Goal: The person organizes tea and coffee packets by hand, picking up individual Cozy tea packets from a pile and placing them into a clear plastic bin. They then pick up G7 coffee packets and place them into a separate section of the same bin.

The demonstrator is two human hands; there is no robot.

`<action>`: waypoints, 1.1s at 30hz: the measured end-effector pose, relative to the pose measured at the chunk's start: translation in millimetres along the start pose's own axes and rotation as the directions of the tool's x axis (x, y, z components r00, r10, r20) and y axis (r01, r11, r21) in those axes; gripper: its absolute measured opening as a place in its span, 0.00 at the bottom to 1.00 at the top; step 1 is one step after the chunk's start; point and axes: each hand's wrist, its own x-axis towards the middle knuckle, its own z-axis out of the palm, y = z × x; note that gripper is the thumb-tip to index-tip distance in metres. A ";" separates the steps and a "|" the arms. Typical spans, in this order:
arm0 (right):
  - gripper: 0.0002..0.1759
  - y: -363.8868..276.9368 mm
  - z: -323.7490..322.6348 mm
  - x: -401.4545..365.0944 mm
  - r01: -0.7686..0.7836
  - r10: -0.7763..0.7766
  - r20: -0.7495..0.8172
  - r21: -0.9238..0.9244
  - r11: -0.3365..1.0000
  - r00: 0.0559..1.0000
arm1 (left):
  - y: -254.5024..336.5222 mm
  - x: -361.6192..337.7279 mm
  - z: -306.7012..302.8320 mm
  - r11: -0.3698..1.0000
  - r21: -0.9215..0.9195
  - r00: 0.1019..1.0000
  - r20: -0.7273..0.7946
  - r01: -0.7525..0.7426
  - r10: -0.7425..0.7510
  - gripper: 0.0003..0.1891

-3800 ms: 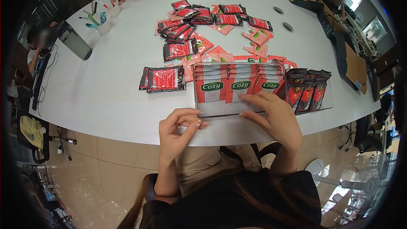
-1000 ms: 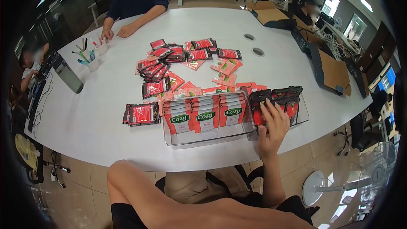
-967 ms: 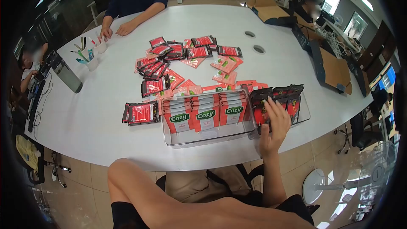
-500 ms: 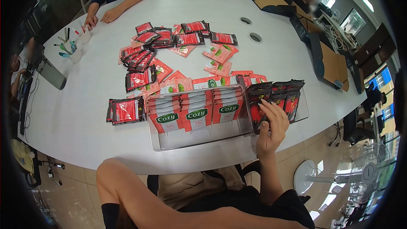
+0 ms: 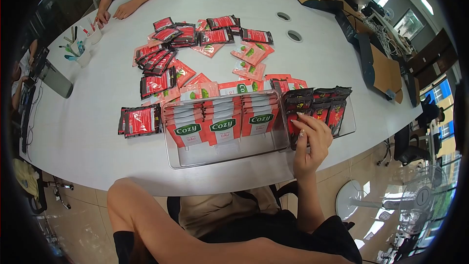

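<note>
My right hand [image 5: 315, 144] is at the right-hand clear tray, with its fingertips against the front black-and-red sachets [image 5: 320, 110] standing there. Its thumb and fingers are apart, and no sachet is seen lifted in them. Beside it, a larger clear plastic tray [image 5: 227, 159] holds rows of upright red-and-white Cozy sachets [image 5: 224, 127]. My left hand is out of view. Behind the trays lie loose pink-and-red sachets [image 5: 200, 90] and piles of black-edged red sachets [image 5: 159, 82]. A small stack of black-edged sachets [image 5: 141, 121] lies left of the Cozy tray.
Across the white table [image 5: 97, 137] rest another person's hands [image 5: 127, 10]. Cups of pens [image 5: 84, 58] and a grey-green bottle [image 5: 56, 80] stand at the left. Open cardboard boxes [image 5: 383, 71] line the right edge. Two round cable holes [image 5: 294, 35] pierce the tabletop.
The view has shifted slightly, so the trays and sachets appear a little higher and further left. My right hand stays at the black-and-red sachets, its thumb somewhat nearer the fingers.
</note>
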 end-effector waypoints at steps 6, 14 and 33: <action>0.09 -0.5 0.0 -0.5 0.002 -0.002 0.000 -0.004 1.000 1.000 | -12.9 1.2 -2.3 0.993 -0.047 0.993 0.042 -0.105 0.107 0.40; 0.09 -0.1 1.2 -1.3 -0.001 0.001 -0.002 0.001 1.000 1.000 | -27.4 1.7 -15.0 0.987 0.028 0.975 0.161 -0.159 0.153 0.38; 0.09 2.5 0.6 -2.7 -0.001 0.001 0.012 0.014 1.000 1.000 | -32.4 11.3 -16.6 0.956 -0.008 0.949 0.115 -0.294 0.293 0.38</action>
